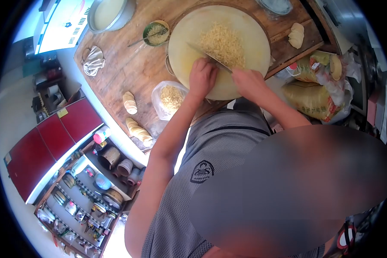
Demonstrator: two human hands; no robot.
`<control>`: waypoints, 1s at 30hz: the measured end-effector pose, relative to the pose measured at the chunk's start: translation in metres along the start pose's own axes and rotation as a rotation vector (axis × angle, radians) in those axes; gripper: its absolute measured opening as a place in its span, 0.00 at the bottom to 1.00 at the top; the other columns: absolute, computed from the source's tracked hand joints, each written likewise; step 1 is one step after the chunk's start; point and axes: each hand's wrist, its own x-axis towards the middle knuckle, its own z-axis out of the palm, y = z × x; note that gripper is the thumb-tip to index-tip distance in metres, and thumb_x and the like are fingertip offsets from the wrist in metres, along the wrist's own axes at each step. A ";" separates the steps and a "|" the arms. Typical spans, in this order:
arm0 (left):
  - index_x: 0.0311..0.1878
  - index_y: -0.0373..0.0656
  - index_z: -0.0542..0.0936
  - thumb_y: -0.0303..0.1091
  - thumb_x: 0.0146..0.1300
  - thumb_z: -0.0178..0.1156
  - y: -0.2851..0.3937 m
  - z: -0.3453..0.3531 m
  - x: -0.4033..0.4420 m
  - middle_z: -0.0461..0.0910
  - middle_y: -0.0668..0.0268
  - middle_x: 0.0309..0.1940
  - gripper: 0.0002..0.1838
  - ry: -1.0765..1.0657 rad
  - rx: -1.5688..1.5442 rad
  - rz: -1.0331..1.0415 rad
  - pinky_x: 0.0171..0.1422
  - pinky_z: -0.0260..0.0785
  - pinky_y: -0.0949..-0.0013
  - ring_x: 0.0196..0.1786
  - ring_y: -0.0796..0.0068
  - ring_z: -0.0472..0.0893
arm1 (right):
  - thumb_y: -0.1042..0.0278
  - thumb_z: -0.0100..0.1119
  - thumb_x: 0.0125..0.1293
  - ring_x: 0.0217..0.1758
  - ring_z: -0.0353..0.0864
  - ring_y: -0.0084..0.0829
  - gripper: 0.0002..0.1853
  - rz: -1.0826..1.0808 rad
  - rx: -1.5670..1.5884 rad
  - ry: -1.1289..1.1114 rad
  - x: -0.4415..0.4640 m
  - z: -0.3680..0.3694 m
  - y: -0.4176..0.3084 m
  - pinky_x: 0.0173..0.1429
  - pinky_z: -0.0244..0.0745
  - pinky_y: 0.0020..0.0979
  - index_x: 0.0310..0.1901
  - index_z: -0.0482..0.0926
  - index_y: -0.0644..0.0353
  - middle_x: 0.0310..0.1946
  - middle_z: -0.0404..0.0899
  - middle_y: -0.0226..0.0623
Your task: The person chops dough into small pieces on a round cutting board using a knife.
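In the head view, the right hand (247,83) grips the knife (211,57). The left hand (202,78) curls beside it; whether it holds anything is hidden. The yellow bits (224,44) lie heaped on the round board (183,34). They look mostly chopped; what is left can't be told.

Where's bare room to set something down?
Bare brown wooden table shows between the crumpled white cloth, green round bowl and clear plastic bag. The round pale chopping board is crowded centrally: chopped yellowish pieces, metal knife, left hand and right hand.
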 end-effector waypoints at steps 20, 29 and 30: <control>0.36 0.41 0.84 0.25 0.54 0.73 0.001 0.001 -0.002 0.81 0.59 0.46 0.07 0.025 -0.020 -0.026 0.57 0.75 0.55 0.52 0.52 0.81 | 0.67 0.50 0.72 0.35 0.85 0.62 0.08 -0.015 -0.005 -0.028 -0.015 0.001 0.006 0.40 0.77 0.59 0.41 0.75 0.62 0.27 0.83 0.56; 0.36 0.41 0.84 0.25 0.54 0.73 -0.001 0.002 -0.004 0.82 0.59 0.46 0.08 0.034 -0.002 -0.020 0.57 0.75 0.56 0.52 0.52 0.81 | 0.67 0.50 0.71 0.34 0.84 0.62 0.07 0.006 0.010 -0.014 -0.053 -0.012 0.025 0.38 0.76 0.59 0.42 0.74 0.61 0.27 0.83 0.53; 0.36 0.41 0.84 0.25 0.54 0.73 -0.001 0.002 -0.003 0.82 0.59 0.46 0.08 0.035 -0.005 -0.022 0.57 0.75 0.56 0.52 0.52 0.81 | 0.68 0.50 0.71 0.34 0.83 0.61 0.06 0.006 0.003 -0.006 -0.056 -0.019 0.025 0.38 0.76 0.59 0.42 0.74 0.60 0.27 0.82 0.53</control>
